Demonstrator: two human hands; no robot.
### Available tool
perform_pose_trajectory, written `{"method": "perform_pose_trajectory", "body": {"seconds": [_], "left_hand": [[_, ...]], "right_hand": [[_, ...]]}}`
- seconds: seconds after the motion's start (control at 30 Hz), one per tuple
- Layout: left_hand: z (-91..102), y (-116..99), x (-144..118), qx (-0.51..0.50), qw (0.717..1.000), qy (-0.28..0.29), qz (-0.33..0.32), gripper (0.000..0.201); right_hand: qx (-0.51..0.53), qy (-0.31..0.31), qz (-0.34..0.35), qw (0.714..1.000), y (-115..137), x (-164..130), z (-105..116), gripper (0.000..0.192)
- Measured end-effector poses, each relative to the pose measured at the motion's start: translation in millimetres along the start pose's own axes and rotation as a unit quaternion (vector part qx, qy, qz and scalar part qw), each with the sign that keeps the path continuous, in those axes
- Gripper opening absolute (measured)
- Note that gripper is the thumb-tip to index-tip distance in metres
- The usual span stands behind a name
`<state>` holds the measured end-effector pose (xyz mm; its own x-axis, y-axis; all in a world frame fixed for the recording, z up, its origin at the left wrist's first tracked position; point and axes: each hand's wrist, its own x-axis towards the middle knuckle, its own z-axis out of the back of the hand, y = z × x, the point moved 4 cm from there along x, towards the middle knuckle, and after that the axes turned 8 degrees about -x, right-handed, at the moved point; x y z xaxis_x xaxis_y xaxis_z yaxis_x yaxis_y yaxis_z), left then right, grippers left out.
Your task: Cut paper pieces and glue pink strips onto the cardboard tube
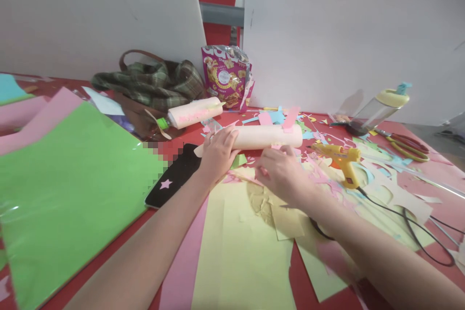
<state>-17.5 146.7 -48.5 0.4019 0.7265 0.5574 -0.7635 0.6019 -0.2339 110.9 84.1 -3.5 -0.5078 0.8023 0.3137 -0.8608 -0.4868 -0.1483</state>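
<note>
A cream paper-wrapped tube point(267, 136) lies crosswise on the table, with pink paper strips point(291, 120) standing up at its right end. My left hand point(220, 152) is closed over the tube's left part, its fingers bent across the top. Just below the tube's right half is my right hand point(281, 172), fingers curled in; whatever they may pinch is hidden. Pale yellow paper sheets point(243, 252) lie beneath my forearms. To the right, a yellow hot glue gun point(339, 160) lies on paper scraps, its nozzle pointing toward the tube.
A wrapped bottle point(196, 112) with a green cap lies behind my left hand, near a plaid bag point(152, 82). A snack bag point(227, 77) stands at the back. Green sheets point(72, 193) fill the left. Scissors point(407, 147) and a tumbler point(378, 111) are at right; a black cable point(385, 208) trails there.
</note>
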Motion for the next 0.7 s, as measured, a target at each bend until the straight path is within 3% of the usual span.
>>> {"method": "perform_pose_trajectory", "body": {"seconds": [0.1, 0.23, 0.43, 0.7], "left_hand": [[0.1, 0, 0, -0.004, 1.000, 0.004, 0.000, 0.036], [0.4, 0, 0, -0.009, 1.000, 0.004, 0.008, 0.036], [0.3, -1, 1, -0.013, 1.000, 0.003, 0.009, 0.036], [1.0, -2, 1, -0.014, 1.000, 0.004, 0.011, 0.035]], "right_hand": [[0.040, -0.030, -0.082, 0.995, -34, -4, 1, 0.016], [0.107, -0.024, -0.103, 0.989, -63, -10, -4, 0.012], [0.113, 0.005, -0.148, 0.982, -79, -14, -3, 0.008], [0.090, 0.121, -0.174, 0.973, -92, -20, 1, 0.011]]}}
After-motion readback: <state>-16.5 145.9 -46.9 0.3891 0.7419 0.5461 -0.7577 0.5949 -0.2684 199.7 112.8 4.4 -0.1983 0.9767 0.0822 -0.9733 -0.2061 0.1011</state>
